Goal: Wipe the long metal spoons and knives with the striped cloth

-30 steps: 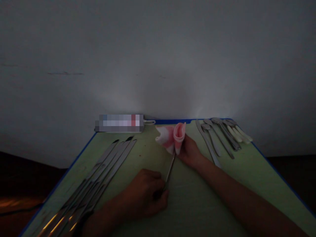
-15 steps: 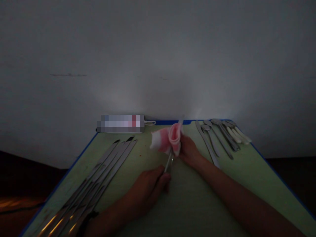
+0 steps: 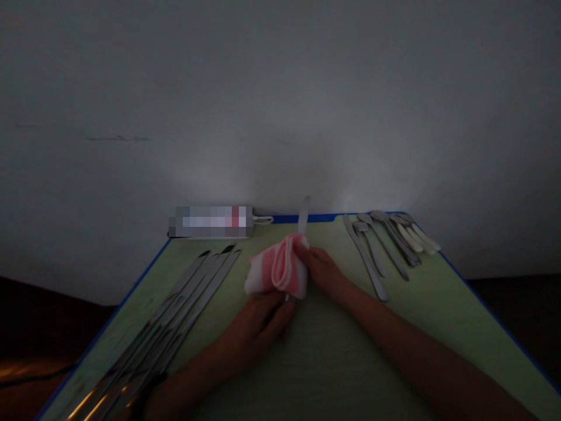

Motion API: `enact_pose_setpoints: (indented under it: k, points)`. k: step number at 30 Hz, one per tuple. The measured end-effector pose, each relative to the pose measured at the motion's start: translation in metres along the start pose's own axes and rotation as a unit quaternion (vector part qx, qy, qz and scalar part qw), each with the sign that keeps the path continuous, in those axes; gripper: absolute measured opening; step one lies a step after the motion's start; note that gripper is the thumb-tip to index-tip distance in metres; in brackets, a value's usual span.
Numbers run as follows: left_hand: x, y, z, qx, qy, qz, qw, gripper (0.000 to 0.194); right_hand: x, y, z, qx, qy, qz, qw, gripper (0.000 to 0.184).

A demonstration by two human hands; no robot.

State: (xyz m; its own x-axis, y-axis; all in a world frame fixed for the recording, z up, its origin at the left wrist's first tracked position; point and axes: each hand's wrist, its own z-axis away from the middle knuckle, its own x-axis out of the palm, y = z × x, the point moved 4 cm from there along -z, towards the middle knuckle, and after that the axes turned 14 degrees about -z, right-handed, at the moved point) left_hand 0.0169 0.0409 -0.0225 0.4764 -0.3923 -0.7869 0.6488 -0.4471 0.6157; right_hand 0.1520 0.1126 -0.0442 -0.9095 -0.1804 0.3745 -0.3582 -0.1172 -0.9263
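Note:
A table knife (image 3: 303, 219) points away from me, its blade standing out beyond a folded pink-and-white cloth (image 3: 267, 272). My left hand (image 3: 265, 327) is closed on the knife's handle, just below the cloth. Pinched round the blade from the right, the cloth is in my right hand (image 3: 319, 264), fingers closed. The middle of the knife is hidden inside the folds.
Several knives (image 3: 193, 304) lie in a row on the left of the pale green table (image 3: 333, 362). At the back right lie several spoons and other cutlery (image 3: 385, 240), some with white handles. A blurred-out box (image 3: 210, 222) with a white loop stands by the wall.
The cloth has slid down the knife towards my left hand, baring more blade and covering most of the handle. Both hands have shifted slightly left.

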Motion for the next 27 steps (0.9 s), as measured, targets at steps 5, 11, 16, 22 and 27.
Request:
enact_pose_setpoints:
  k: [5, 11, 16, 22, 27]
  points:
    - [0.003, 0.01, 0.008, 0.078, -0.028, -0.127, 0.988, 0.025, -0.01, 0.002, -0.017, 0.012, 0.085, -0.335, 0.938, 0.034]
    - [0.006, 0.006, 0.004, 0.007, -0.004, -0.06, 0.998, 0.034, -0.013, -0.004, -0.021, 0.029, 0.04, -0.417, 0.908, 0.023]
    - [0.0, -0.002, -0.001, -0.043, 0.053, 0.005, 0.998, 0.034, -0.01, -0.007, -0.014, 0.019, 0.0, -0.41, 0.912, 0.027]
    - [-0.003, -0.007, -0.003, -0.054, 0.073, 0.039, 0.995, 0.034, -0.004, -0.001, -0.014, 0.046, 0.01, -0.371, 0.927, 0.027]
    - [0.004, -0.009, -0.002, -0.083, 0.033, 0.049, 0.995, 0.019, -0.001, 0.002, -0.01, 0.035, -0.02, -0.279, 0.959, 0.025]
